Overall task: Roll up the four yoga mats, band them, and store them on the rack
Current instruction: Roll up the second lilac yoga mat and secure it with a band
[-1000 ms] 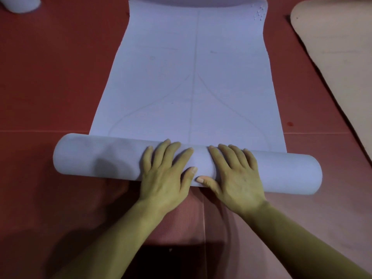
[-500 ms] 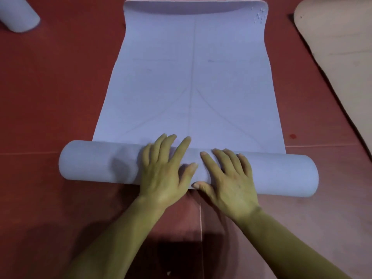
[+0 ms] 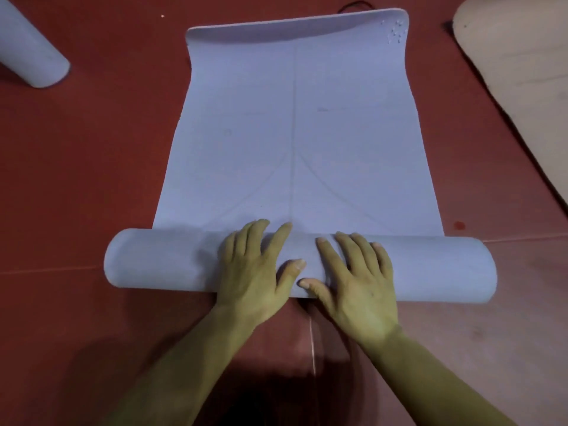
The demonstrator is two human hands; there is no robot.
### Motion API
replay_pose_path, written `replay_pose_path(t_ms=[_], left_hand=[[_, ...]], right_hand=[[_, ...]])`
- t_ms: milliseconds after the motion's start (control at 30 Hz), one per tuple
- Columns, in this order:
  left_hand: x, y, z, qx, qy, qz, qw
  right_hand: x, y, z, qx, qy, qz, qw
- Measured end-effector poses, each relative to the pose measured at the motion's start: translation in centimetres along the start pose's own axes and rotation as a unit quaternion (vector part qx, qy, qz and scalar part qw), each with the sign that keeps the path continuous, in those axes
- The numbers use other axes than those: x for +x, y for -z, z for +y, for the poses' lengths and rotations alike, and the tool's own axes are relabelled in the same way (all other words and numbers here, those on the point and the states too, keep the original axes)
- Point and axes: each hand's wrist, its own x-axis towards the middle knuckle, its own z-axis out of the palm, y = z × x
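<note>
Pressed only mid-roll by flat, empty left grip (image 3: 255, 272) and right grip (image 3: 359, 281), so possibly coning at blue mat's (image 3: 295, 133) ends.

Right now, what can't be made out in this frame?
Head view:
Second rolled mat, top left: cut by the frame edge; any band unseen.
Beige mat, right: mostly cut off.
Dark loop beyond the lilac mat: hidden by its curled end.
Roll middle: covered by left hand and right hand.

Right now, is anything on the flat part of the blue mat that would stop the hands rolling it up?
Nothing visible. The flat part ahead of the roll is bare to its curled far edge. The other rolled mat and the beige mat lie off to the sides.
</note>
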Motion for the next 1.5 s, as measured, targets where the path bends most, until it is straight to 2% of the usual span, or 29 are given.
replay_pose_path(t_ms=[67,467,633,933,1100,1333,1500], left_hand=[[-1.1,-0.9,-0.4,0.01,-0.025,0.041,0.999],[3.2,-1.0,-1.3,0.019,-0.008,0.001,1.0],[2.9,-2.0,-1.8,0.003,0.001,0.054,0.999],[5.1,-2.6,-2.1,0.029,-0.006,0.055,0.998],[6.9,-2.3,-2.5,0.015,0.006,0.084,0.996],[7.5,-3.3,-3.3,0.012,0.007,0.09,0.996],[9.9,-2.8,-3.7,0.016,-0.002,0.108,0.994]], right_hand=[[1.6,-0.5,0.7,-0.013,0.012,0.008,1.0],[3.6,-0.3,0.4,-0.012,0.009,0.012,1.0],[5.9,-0.9,1.2,-0.034,0.014,0.012,0.999],[5.2,-1.7,1.2,-0.071,0.009,0.029,0.997],[6.7,-2.5,1.6,-0.075,0.006,0.039,0.996],[10.7,-2.2,2.2,-0.08,-0.017,-0.005,0.997],[10.9,-2.4,1.6,-0.067,-0.032,0.001,0.997]])
